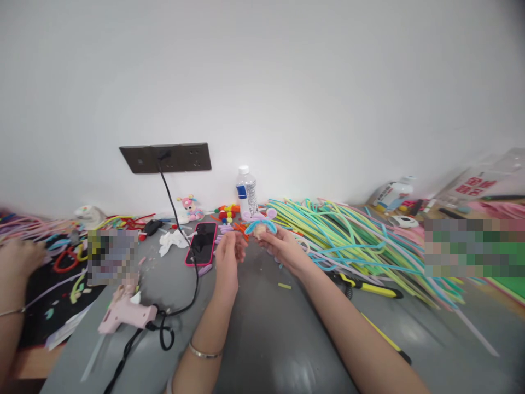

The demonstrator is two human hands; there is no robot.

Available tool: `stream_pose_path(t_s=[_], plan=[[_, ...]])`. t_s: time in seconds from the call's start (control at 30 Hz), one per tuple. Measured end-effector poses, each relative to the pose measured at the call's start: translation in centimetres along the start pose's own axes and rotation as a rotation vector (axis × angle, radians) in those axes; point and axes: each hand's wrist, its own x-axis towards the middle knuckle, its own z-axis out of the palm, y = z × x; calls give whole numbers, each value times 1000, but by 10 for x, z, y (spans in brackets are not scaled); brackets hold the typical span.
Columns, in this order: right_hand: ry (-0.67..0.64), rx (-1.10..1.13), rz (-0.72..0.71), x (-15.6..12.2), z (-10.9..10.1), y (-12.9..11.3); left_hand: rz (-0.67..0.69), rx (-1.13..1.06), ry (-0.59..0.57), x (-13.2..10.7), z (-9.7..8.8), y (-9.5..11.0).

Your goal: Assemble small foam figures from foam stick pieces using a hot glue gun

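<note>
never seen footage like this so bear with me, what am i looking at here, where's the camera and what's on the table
No machine here: a camera worn on a person's head looks down at their own two bare hands. The right hand pinches a small craft figure of blue and purple pipe cleaners; the left hand is curled beside it. On the grey table are a pink glue gun, a phone, a water bottle and a heap of pipe cleaners. The hand at the far left is someone else's.

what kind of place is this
Likely a craft worktable: a big heap of coloured pipe cleaners, a pink glue gun, and a small pipe-cleaner figure held in the right hand.
</note>
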Motion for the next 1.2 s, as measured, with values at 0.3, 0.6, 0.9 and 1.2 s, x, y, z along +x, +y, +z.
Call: stream_pose_path(t_s=[0.3,0.6,0.9,1.2], plan=[[-24,258,41,3,-11,-11,-4,143,-131,-2,1,-3],[-210,634,246,-6,1,-18,64,166,-93,1,1,-4],[-257,579,369,-6,5,-10,66,133,-74,2,0,-5],[-277,462,452,-8,7,-3,44,86,-31,5,-3,-6]])
